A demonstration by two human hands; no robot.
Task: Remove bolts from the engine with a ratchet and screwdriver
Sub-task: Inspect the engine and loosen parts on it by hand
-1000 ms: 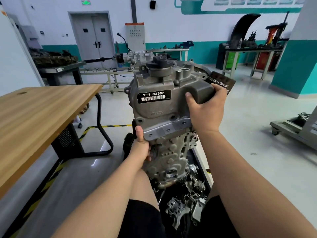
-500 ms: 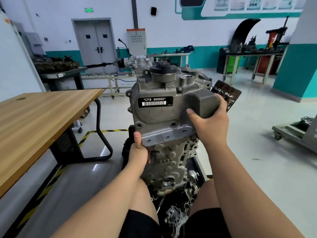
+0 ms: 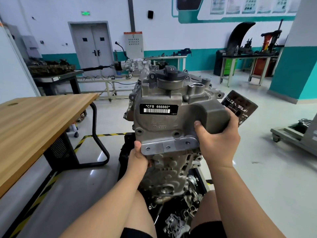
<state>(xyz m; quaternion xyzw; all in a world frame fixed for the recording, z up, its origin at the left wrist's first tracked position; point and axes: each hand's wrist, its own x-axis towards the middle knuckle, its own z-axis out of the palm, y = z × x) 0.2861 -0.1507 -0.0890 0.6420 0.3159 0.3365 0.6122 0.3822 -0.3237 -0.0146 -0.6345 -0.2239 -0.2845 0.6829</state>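
Both hands clamp the grey engine cover [image 3: 164, 121]: left hand [image 3: 138, 159] grips its near-left lower corner, thumb up; right hand [image 3: 217, 140] wraps its boxy right bulge. It sits against the engine [image 3: 169, 176], right of the wooden table [image 3: 34, 121].

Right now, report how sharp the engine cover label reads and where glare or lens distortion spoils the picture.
Head view: the label on the engine cover is sharp, CFB 666660 legible; glare patches sit on the glossy floor beside the wooden table; wide-angle distortion tilts the double door; the far workbench looks soft; light is even, shadows faint.
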